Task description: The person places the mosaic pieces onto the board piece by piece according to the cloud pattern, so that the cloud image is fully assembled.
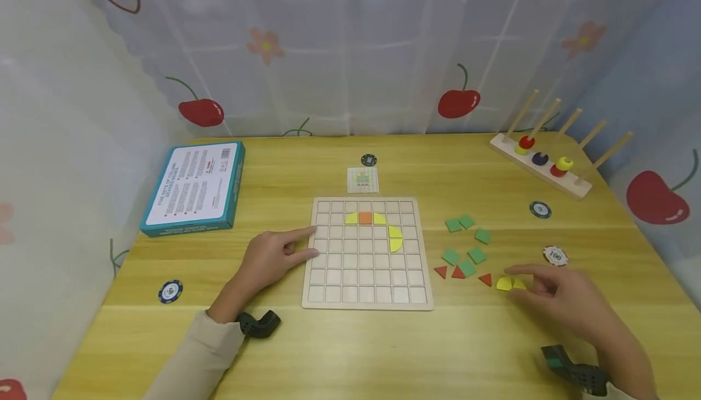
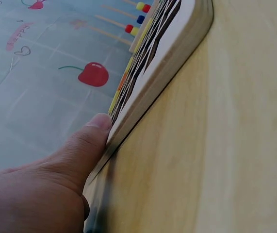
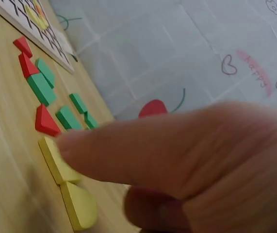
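My left hand (image 1: 268,260) rests at the left side of a wooden grid board (image 1: 334,313), its index finger and thumb straight and touching the edge. On the board lie an orange square (image 1: 365,218) and several yellow quarter-circle pieces, one (image 1: 395,245) further right. At the right, my right hand (image 1: 569,296) hovers over two yellow quarter-circle pieces (image 3: 80,206) flat on the table, thumb and index finger apart about them. In the right wrist view the thumb hides part of one piece; whether it touches is unclear. Beside them are red triangles (image 1: 485,279) and green squares (image 1: 477,256).
A small pattern card (image 1: 362,188) lies behind the board, with a black chip (image 1: 369,160) beyond it. A teal box (image 1: 191,227) is at back left. A peg stand with beads (image 1: 542,167) stands at back right. Other chips (image 1: 171,291) lie around the table.
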A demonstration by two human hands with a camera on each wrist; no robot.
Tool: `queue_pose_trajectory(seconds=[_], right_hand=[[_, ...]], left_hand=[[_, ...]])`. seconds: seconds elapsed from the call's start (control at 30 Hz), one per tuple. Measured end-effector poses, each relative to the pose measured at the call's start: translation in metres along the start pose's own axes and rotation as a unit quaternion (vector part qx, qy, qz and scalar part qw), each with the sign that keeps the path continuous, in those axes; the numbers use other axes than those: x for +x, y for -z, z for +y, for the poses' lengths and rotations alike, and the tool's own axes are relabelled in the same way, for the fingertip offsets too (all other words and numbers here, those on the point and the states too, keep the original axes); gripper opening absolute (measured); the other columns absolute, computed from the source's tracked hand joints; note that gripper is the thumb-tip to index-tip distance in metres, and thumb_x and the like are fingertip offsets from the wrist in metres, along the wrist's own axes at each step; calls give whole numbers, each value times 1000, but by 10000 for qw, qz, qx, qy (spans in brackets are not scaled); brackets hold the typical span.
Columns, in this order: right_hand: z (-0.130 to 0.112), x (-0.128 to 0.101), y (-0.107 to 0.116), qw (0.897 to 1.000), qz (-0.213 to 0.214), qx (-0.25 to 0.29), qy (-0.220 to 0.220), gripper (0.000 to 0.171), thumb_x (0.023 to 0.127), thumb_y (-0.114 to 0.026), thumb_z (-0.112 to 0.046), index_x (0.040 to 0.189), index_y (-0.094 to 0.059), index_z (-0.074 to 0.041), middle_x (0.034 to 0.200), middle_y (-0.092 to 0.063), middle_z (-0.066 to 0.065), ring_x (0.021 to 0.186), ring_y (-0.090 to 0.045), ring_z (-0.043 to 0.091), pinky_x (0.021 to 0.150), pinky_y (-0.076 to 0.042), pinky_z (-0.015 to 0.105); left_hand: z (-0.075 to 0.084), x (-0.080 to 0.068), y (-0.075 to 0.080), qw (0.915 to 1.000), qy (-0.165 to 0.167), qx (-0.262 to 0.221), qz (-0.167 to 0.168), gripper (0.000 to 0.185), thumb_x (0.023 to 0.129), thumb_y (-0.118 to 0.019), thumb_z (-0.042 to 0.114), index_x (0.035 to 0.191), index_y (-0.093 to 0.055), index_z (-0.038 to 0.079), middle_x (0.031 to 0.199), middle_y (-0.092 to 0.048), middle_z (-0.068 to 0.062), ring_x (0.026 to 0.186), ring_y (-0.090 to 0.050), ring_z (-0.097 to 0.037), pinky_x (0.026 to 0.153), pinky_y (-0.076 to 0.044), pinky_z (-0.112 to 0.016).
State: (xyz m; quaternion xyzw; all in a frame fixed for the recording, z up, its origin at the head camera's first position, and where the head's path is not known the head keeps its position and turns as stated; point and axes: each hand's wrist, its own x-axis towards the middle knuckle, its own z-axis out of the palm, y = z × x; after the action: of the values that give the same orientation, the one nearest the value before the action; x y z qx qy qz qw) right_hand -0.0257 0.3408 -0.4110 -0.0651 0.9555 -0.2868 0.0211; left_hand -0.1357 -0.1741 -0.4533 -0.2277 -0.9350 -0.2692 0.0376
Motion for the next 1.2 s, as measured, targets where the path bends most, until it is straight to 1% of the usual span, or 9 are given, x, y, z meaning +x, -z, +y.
queue_pose_trajectory(seconds=[0.13,0.23,0.3,0.5,0.6,0.83,0.93,1.07,1.2], right_hand=[[0,-5,1,9990,-322,-36,-294,33,88,-82,-36,116,-75,-21,62,-44,-8,52,-41,8,50,-32,28],[-3,-4,0,9980,-407,-179,-454,37,90,-80,-41,118,-73,-19,64,-45,-6,54,-41,8,50,-32,28],[-5,-2,-1,9978,-374,-307,-453,38,90,-79,-43,117,-74,-18,65,-46,-6,54,-40,8,50,-31,28],[-4,-1,-5,9972,7,-664,-343,37,90,-79,-43,116,-73,-18,64,-42,-6,53,-36,8,49,-27,28],[-1,0,-8,9958,254,-854,-193,33,89,-81,-39,113,-75,-17,63,-41,-8,52,-33,7,49,-26,28],[-4,2,-16,9928,482,-1096,37,29,87,-83,-36,106,-77,-14,61,-39,-11,52,-30,6,50,-24,27],[-11,6,-17,9914,706,-1076,259,29,87,-83,-35,105,-77,-14,59,-36,-12,50,-25,4,48,-22,26],[-32,17,-30,9872,897,-1016,841,28,84,-85,-35,103,-78,-16,56,-33,-17,48,-23,1,46,-22,24],[-64,35,-48,9824,693,-989,1424,25,83,-86,-35,101,-79,-19,57,-37,-21,50,-28,-2,47,-27,23]], left_hand=[[0,-1,0,10000,-9,-5,62,48,90,-74,54,132,-72,29,56,-37,13,51,-30,-4,51,-27,-27],[0,-2,0,9999,-12,-20,98,48,90,-74,54,132,-72,29,56,-37,13,51,-29,-4,51,-27,-27],[0,-2,1,9999,-8,-29,111,49,90,-75,54,132,-72,29,55,-37,13,51,-29,-4,51,-27,-27],[-1,-3,0,10000,-8,-27,92,49,90,-74,54,132,-72,28,55,-37,13,50,-29,-4,51,-26,-26],[-2,-2,0,10000,-19,-5,98,49,90,-74,53,132,-72,28,55,-37,14,50,-29,-4,51,-26,-26],[-1,0,1,10000,-36,-16,65,49,89,-76,53,132,-72,29,55,-38,14,50,-29,-4,51,-26,-27],[-1,0,0,10000,0,-47,38,50,89,-75,54,132,-72,29,56,-38,14,51,-30,-4,52,-27,-27],[-2,0,-1,10000,17,-35,56,50,89,-75,56,131,-72,30,56,-39,14,51,-31,-3,51,-27,-27],[-3,0,-1,10000,-3,-4,90,49,89,-74,56,131,-72,30,56,-39,15,51,-31,-3,51,-28,-27]])
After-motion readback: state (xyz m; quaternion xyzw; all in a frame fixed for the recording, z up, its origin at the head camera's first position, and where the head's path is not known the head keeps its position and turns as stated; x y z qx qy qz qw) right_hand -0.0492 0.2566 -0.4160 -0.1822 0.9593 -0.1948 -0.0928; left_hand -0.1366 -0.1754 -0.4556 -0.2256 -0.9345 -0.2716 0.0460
